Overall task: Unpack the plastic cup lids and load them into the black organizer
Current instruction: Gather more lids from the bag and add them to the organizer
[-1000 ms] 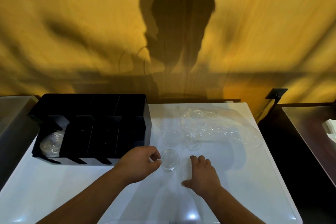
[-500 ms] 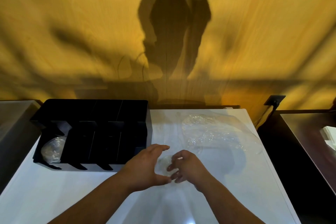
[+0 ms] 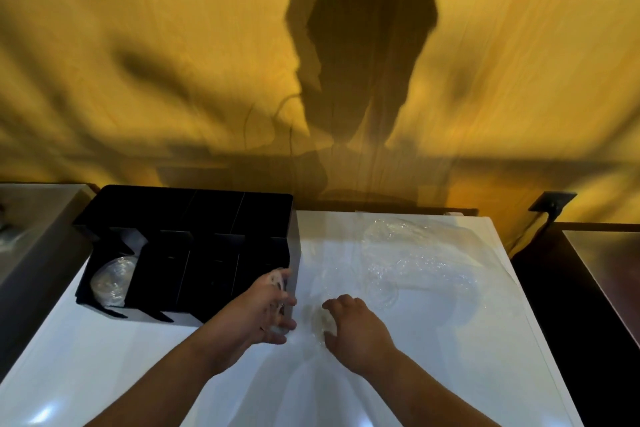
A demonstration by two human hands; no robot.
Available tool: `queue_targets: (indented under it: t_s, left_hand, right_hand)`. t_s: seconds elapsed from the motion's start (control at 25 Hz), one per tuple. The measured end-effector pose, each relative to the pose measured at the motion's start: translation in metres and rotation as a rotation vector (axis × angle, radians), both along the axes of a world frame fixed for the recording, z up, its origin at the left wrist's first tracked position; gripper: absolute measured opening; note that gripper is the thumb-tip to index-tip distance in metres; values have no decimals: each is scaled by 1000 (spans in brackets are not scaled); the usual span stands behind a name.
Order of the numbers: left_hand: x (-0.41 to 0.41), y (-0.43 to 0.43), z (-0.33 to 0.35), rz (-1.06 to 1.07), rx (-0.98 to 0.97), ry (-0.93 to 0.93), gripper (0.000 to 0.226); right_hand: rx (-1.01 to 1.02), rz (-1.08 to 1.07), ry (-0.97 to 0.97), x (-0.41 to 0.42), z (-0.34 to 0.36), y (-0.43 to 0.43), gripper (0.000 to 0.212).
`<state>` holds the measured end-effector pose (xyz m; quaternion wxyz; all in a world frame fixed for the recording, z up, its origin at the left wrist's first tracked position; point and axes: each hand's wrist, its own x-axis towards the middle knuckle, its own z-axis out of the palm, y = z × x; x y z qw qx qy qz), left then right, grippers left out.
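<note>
The black organizer stands at the table's back left, and clear lids fill its leftmost slot. My left hand grips a few clear cup lids right at the organizer's front right corner. To its right, my right hand lies low on the white table, with thumb and fingers curved round another clear lid. One more loose lid sits just beyond that hand. The crumpled clear plastic bag is spread at the back right.
A wooden wall rises behind the table. Grey counters flank it, one on the left and one on the right, the latter across a dark gap. A wall socket with a cable is at the back right.
My hands have parted. The left hand has carried lids left and forward toward the organizer's right end. The right hand has moved slightly right onto a lid on the table.
</note>
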<state>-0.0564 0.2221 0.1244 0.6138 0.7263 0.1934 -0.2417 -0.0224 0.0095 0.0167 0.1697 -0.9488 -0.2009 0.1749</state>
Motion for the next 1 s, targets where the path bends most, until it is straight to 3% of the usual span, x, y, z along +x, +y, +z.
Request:
queue_targets:
  t_s: [0.16, 0.4, 0.56, 0.8, 1.0]
  left_hand:
    - [-8, 10, 5, 199, -255, 30, 35]
    - [-8, 25, -8, 318, -425, 28, 35]
    - [-8, 26, -9, 319, -442, 31, 33]
    - [-9, 21, -7, 292, -411, 27, 31]
    - [-10, 19, -5, 273, -413, 21, 33]
  right_hand:
    - [-190, 154, -11, 6, -21, 5, 73]
    - [-242, 137, 82, 14, -11, 16, 67]
    - [-246, 120, 83, 15, -3, 16, 56]
    - [-243, 151, 32, 3, -15, 5, 74]
    - [-308, 149, 7, 3, -15, 0, 73]
